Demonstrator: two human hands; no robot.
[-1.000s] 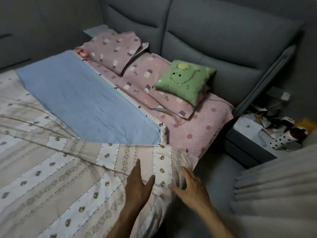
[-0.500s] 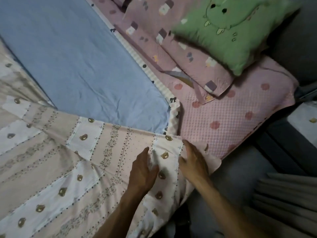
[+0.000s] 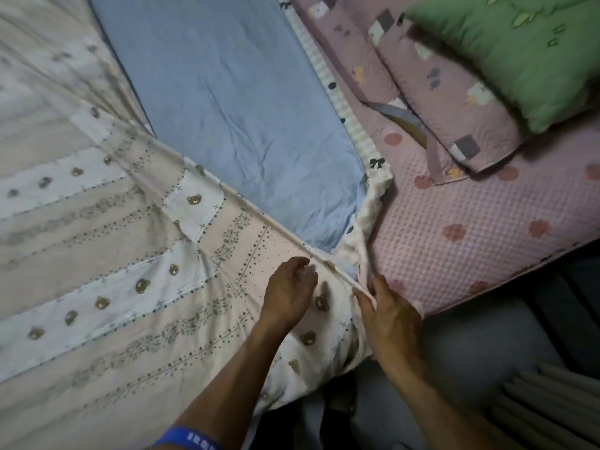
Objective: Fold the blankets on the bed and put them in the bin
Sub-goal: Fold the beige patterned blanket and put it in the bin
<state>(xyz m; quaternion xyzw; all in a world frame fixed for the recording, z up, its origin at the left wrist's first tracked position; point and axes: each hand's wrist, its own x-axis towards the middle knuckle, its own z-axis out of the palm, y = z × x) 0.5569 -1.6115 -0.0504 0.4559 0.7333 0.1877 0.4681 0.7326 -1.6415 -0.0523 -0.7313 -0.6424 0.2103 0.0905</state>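
A beige and white striped blanket with small bear prints [image 3: 107, 287] covers the left and lower part of the bed. A blue blanket [image 3: 233, 102] lies spread beyond it, its corner tucked under the bear blanket's edge. My left hand [image 3: 289, 293] rests on the bear blanket near its corner, fingers curled into the cloth. My right hand [image 3: 389, 316] pinches that blanket's corner edge at the bed's side. No bin is in view.
A pink dotted bedsheet [image 3: 470, 228] shows at the right. Pink patterned pillows [image 3: 431, 76] and a green cushion [image 3: 506, 50] lie at the top right. Grey floor [image 3: 470, 349] and pale curtain folds [image 3: 552, 404] sit at the lower right.
The view has dropped and closed in on the blanket corner. Both hands moved from hovering over the corner to taking hold of it, and the edge now lifts slightly.
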